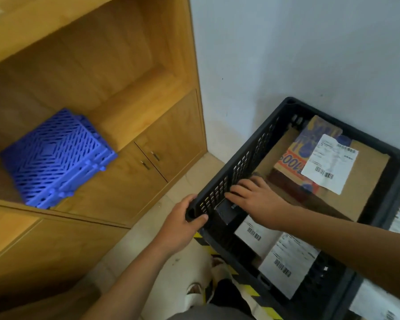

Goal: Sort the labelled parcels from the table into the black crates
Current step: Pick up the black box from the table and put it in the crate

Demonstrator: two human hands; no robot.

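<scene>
Under the right hand's fingers [239,189] a small black box [226,212] is half covered (its print unreadable), and the crate [252,144] runs off the right edge.

Black crate [247,155] holds parcels: large printed cardboard box [293,155] with white label at far end, small black box [226,212] against crate's left wall, two white-labelled parcels [286,262] at near end. Wooden shelf [83,125] left of crate, blue slatted tiles [58,158] stacked on it.
</scene>
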